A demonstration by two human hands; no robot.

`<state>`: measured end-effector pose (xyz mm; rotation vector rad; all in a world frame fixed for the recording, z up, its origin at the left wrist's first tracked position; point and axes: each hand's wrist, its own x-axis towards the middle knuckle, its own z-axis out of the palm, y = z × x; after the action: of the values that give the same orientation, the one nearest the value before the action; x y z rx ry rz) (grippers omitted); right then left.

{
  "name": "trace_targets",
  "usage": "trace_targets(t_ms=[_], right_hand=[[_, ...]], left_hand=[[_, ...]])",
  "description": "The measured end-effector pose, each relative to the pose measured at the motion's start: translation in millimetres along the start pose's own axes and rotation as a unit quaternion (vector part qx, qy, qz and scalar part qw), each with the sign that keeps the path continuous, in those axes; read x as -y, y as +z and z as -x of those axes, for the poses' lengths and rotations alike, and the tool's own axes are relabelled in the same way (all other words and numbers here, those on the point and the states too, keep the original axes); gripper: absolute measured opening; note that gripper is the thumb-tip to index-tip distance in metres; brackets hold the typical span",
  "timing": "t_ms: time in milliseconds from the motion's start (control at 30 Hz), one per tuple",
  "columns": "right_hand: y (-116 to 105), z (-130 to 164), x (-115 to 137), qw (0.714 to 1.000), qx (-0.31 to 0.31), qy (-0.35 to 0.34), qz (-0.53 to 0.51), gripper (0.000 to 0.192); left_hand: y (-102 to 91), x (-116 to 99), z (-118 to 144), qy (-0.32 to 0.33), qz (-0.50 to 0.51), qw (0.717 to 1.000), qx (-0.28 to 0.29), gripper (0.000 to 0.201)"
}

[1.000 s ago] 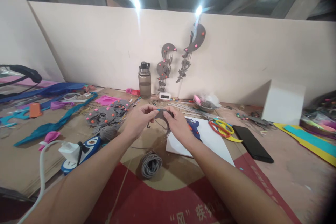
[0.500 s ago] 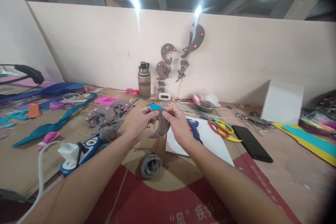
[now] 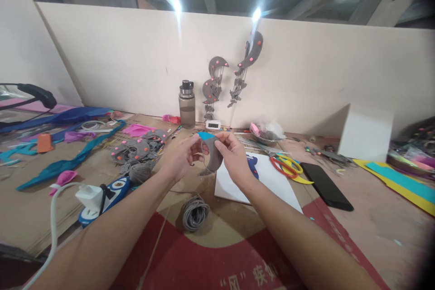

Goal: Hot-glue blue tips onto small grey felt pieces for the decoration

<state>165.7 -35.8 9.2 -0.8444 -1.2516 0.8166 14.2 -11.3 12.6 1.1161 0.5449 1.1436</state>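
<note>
Both my hands are raised over the front middle of the table around a grey felt crescent (image 3: pixel 215 158), its tip hanging down. My right hand (image 3: pixel 234 156) pinches the crescent's upper right edge between thumb and fingers. A bright blue piece (image 3: pixel 206 136) shows along its top. My left hand (image 3: pixel 185 158) has its thumb and fingertip closed at that blue piece's left corner, the other fingers curled. A thin grey cord (image 3: pixel 203 153) hangs between the left fingers and the crescent. Below lies a coil of grey cord (image 3: pixel 196 214).
White paper with a dark blue cutout (image 3: pixel 252 166), scissors (image 3: pixel 285 165) and a black phone (image 3: pixel 326 186) lie to the right. At left are a power strip (image 3: pixel 118 190) and grey pieces with pink dots (image 3: pixel 136 152). A water bottle (image 3: pixel 187 106) stands behind, near hanging crescents (image 3: pixel 253 50).
My left thumb has moved off the crescent's face up to the blue corner, and that hand has shifted slightly left. The crescent has moved a little right with my right hand.
</note>
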Motion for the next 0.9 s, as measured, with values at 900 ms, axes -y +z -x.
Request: trace_targets(t_ms=[900], right_hand=[[0, 15, -2, 0.806, 0.029, -0.209, 0.554, 0.002]], left_hand=[[-9.8, 1, -7, 0.013, -0.1, 0.989, -0.111, 0.033]])
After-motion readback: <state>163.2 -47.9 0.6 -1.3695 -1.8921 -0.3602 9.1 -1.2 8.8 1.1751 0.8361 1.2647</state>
